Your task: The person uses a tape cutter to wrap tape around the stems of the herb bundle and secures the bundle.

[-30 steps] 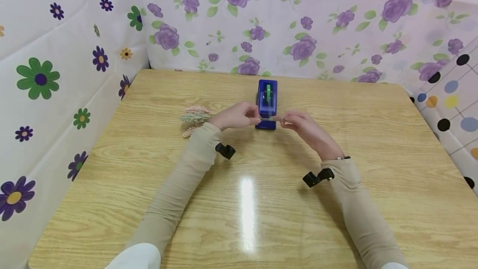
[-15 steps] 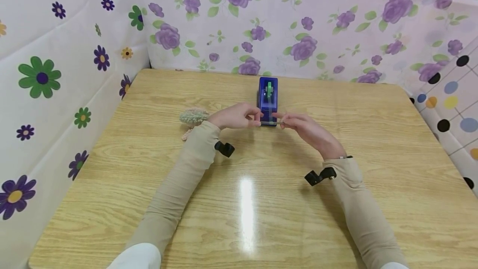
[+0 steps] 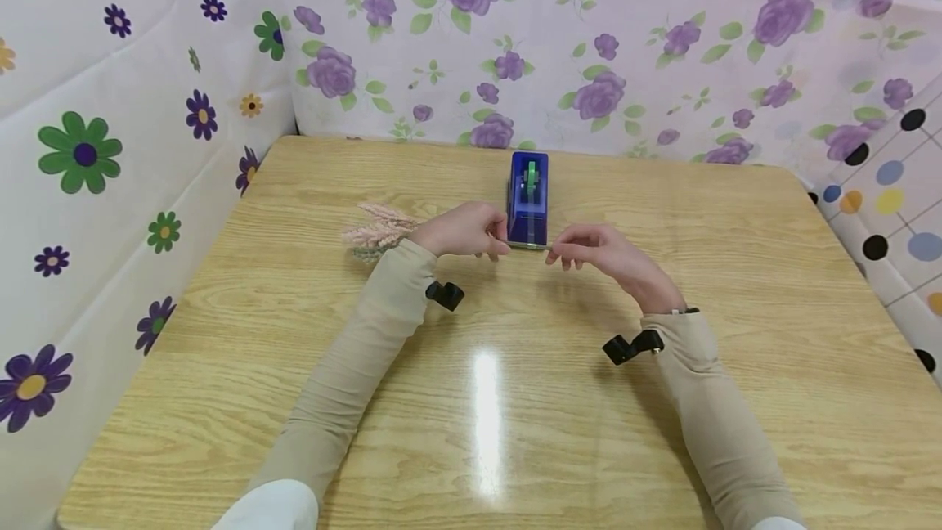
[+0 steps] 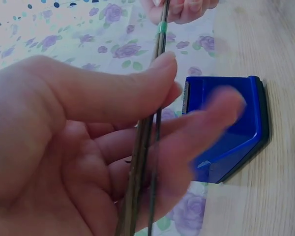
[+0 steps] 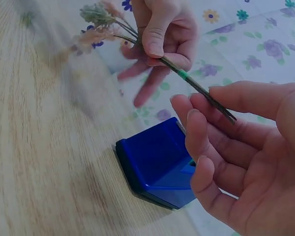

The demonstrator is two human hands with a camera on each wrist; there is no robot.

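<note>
Your left hand (image 3: pixel 467 231) and right hand (image 3: pixel 605 253) are pinching the flower stems (image 5: pixel 206 95) at the near end of the blue tape dispenser (image 3: pixel 527 223). For a snug wrap, be rolling evenly, pressing the green band (image 5: pixel 182 74) flat.

Left hand (image 4: pixel 83 132) — pinching stems (image 4: pixel 134 179) | green band (image 4: pixel 162 27) round them | blue dispenser (image 4: pixel 231 137) — alongside

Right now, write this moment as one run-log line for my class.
left hand: pinches flower stems; right hand: pinches stems near ends; green tape: round stems; blue tape dispenser: on table
</note>
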